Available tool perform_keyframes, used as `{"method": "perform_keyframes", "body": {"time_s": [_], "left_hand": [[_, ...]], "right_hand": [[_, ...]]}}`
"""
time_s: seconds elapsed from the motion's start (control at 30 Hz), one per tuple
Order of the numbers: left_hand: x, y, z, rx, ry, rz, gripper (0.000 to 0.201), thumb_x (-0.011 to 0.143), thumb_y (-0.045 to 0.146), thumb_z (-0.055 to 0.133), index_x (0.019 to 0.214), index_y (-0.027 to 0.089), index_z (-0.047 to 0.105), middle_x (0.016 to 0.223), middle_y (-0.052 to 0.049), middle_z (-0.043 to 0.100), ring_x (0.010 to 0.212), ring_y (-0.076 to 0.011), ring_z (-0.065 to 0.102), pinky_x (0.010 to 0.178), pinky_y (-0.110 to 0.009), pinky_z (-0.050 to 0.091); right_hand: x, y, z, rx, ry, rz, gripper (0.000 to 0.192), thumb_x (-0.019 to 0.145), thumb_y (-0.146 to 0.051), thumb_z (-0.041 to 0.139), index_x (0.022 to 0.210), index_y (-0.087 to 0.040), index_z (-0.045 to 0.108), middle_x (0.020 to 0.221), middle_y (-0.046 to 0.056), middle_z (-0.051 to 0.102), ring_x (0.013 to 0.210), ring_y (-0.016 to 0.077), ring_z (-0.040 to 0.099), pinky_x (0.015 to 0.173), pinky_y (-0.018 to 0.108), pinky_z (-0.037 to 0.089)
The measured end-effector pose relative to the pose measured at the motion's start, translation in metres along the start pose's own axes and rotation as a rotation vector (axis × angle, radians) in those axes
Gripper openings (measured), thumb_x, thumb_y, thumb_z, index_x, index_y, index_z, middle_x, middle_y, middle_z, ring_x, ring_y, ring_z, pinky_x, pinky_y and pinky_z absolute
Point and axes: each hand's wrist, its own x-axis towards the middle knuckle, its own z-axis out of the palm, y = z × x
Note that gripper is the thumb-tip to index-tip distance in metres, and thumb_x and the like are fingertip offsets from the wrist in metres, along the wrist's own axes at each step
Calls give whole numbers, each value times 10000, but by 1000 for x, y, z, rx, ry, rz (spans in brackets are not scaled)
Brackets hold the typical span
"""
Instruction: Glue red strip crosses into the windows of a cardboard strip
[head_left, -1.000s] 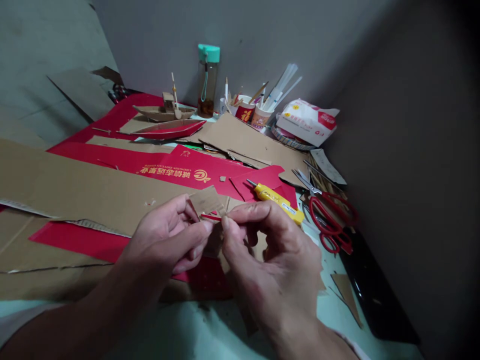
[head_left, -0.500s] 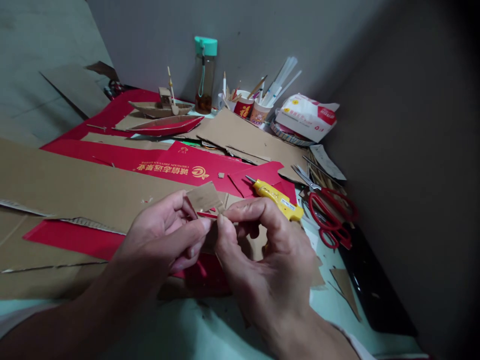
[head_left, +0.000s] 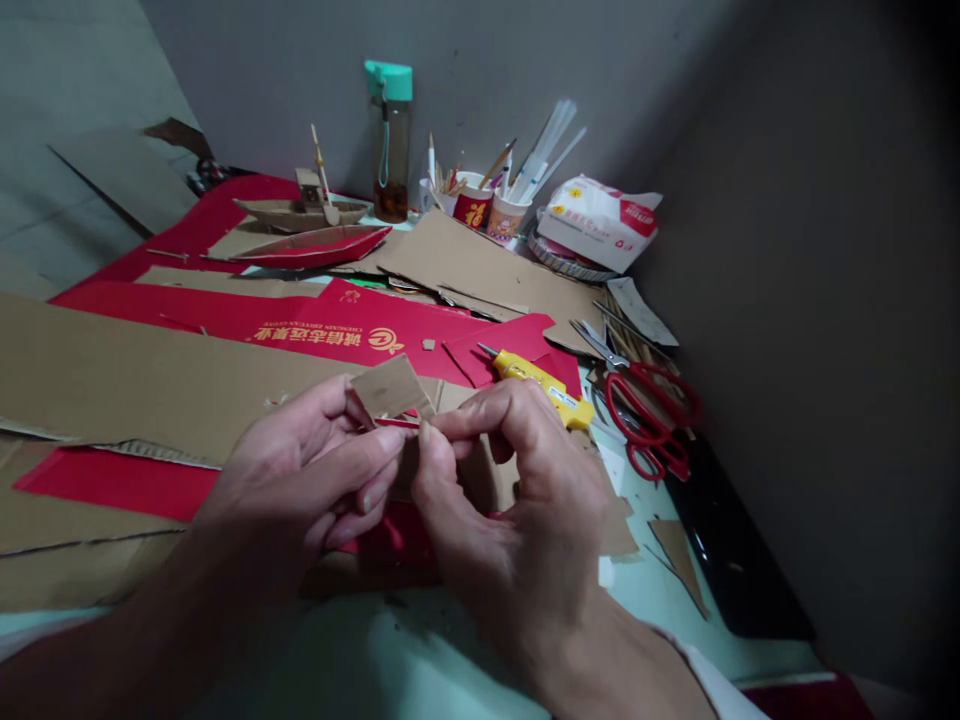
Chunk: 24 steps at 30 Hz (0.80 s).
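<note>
Head view: left hand (head_left: 304,475) and right hand (head_left: 510,500) are meeting low in the centre, both pinching one small cardboard piece (head_left: 388,390) with a red edge, fingertips nearly touching, above the cardboard sheets (head_left: 135,375) that are covering the table. Yellow utility knife (head_left: 536,385) is lying just beyond the right hand; red scissors (head_left: 649,420) are lying further right. Cardboard boat models (head_left: 307,230), a bottle (head_left: 390,140) and paper cups (head_left: 487,208) of sticks are standing at the back.

small cardboard piece (head_left: 388,388); tilted, red-edged
</note>
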Motion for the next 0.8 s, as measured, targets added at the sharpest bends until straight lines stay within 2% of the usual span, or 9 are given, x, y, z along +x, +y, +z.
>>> {"method": "perform_keyframes", "body": {"time_s": [0.13,0.43,0.57,0.67,0.73,0.8], "left_hand": [[1,0,0,-1,27,-4,292,717,362,806,713,232,545,523,79,509,477,-76,401,458,-181,303],[0,3,3,-2,54,3,276,726,336,793,702,228,541,502,88,501,470,-65,406,446,-143,312],[3,0,0,-25,16,-4,272,719,339,828,726,217,585,496,91,479,453,-53,366,430,-137,272],[9,-6,-5,-60,-17,13,314,706,351,870,719,215,588,499,90,471,452,-59,356,417,-146,276],[12,-10,-8,-93,-33,31,333,726,348,867,691,221,562,491,89,474,435,-64,363,397,-149,293],[14,-13,-9,-110,-42,39,346,751,339,850,662,225,536,476,93,466,412,-59,345,375,-143,290]], "right_hand": [[0,1,0,-8,-13,-28,175,872,-78,630,775,-215,580,732,-6,624,702,167,582,737,366,469],[2,3,-11,-20,-49,-53,156,943,-101,602,848,-223,624,812,14,709,783,185,640,787,378,512],[7,3,-20,25,-43,19,146,943,-99,605,886,-232,621,823,-10,699,779,165,655,755,340,530],[12,4,-22,80,-49,107,69,927,-153,631,910,-219,634,835,-8,700,745,154,639,705,322,522],[15,5,-22,120,-129,184,21,917,-197,655,898,-206,653,822,-9,706,706,141,626,660,302,508],[18,5,-22,172,-236,247,65,923,-224,667,861,-205,666,775,-26,704,652,122,605,602,271,479]]}}
